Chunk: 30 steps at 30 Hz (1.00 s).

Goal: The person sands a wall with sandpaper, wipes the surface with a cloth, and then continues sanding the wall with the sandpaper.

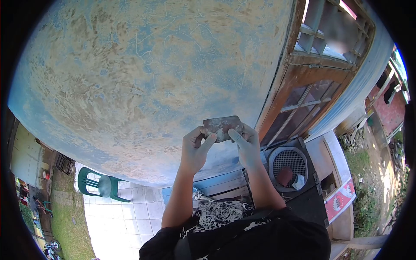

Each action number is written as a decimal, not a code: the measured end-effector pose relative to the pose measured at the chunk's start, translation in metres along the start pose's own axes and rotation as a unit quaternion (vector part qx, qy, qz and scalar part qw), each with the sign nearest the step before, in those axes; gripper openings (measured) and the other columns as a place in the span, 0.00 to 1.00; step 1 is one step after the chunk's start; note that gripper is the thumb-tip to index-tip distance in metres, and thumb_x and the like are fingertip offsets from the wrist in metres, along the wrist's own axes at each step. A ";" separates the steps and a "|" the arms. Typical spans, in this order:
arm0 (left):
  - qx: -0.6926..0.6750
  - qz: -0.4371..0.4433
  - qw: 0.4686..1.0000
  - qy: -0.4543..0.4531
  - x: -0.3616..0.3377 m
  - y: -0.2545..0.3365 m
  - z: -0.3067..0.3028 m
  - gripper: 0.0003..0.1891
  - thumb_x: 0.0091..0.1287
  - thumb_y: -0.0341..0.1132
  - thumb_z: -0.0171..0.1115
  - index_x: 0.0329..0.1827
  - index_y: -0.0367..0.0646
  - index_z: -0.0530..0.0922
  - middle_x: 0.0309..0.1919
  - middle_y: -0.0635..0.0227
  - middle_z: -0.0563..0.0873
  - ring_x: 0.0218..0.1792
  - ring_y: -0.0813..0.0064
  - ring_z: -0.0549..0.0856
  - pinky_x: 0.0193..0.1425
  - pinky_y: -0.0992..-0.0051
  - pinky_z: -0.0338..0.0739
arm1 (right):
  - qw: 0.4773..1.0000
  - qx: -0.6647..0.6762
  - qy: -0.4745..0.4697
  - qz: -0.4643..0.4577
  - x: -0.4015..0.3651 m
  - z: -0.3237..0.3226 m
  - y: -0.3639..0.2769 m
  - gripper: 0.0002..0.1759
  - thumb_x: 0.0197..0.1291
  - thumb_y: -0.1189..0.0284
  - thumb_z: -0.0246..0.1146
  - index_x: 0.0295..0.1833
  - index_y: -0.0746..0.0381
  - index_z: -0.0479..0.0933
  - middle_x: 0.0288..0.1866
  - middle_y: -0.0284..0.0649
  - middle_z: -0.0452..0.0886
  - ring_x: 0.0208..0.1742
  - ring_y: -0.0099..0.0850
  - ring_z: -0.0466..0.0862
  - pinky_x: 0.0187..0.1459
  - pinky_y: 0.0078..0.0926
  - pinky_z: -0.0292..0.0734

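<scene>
Both my hands hold a small dark brown piece of sandpaper (222,128), dusted with pale powder. My left hand (196,149) grips its left end, thumb on the near face and fingers behind. At the right end my right hand (247,145) pinches it the same way. Pale dust coats both hands. Just beyond the sandpaper rises a wall (151,82) with worn blue and beige patches and fine cracks.
Right of the wall is a brown wooden door (303,86) with glass panes; a blurred person (342,32) shows near its top. Below sits a mesh-covered box (289,154) holding a reddish-brown piece and a white scrap. A green plastic chair (113,188) stands on white tiles (130,216).
</scene>
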State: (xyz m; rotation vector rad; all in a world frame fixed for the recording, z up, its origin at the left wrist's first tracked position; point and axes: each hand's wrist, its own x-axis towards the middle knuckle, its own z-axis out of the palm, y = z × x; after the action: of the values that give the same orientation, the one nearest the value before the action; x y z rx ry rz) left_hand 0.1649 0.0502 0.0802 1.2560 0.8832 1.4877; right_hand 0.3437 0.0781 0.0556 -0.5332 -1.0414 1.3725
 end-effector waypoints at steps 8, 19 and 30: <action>0.021 0.188 0.982 0.011 0.009 0.002 0.056 0.10 0.74 0.30 0.69 0.53 0.35 0.82 0.41 0.74 0.82 0.47 0.79 0.79 0.58 0.75 0.71 | 0.986 0.141 0.065 0.067 0.007 0.008 -0.023 0.08 0.75 0.69 0.67 0.39 0.58 0.81 0.34 0.27 0.82 0.34 0.17 0.74 0.40 0.19 0.67; 0.133 0.281 0.932 0.188 0.039 0.008 0.082 0.13 0.82 0.30 0.56 0.60 0.29 0.82 0.44 0.67 0.84 0.35 0.84 0.79 0.36 0.79 0.72 | 0.987 -0.158 -0.012 0.028 0.017 -0.015 -0.056 0.12 0.76 0.66 0.66 0.43 0.64 0.84 0.35 0.30 0.84 0.34 0.18 0.75 0.39 0.20 0.69; 0.506 0.429 0.687 0.297 0.104 0.043 0.068 0.06 0.74 0.30 0.68 0.39 0.41 0.79 0.28 0.66 0.84 0.30 0.73 0.85 0.27 0.73 0.75 | 0.651 -0.527 0.001 -0.546 0.116 -0.076 -0.169 0.15 0.59 0.73 0.75 0.52 0.59 0.84 0.54 0.41 0.87 0.55 0.40 0.84 0.55 0.37 0.77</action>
State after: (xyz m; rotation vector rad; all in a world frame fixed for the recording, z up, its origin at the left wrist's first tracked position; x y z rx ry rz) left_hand 0.2211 0.1352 0.1634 2.2470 1.8834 2.3379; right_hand 0.4824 0.1777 0.1918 -0.5340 -1.6996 -0.4358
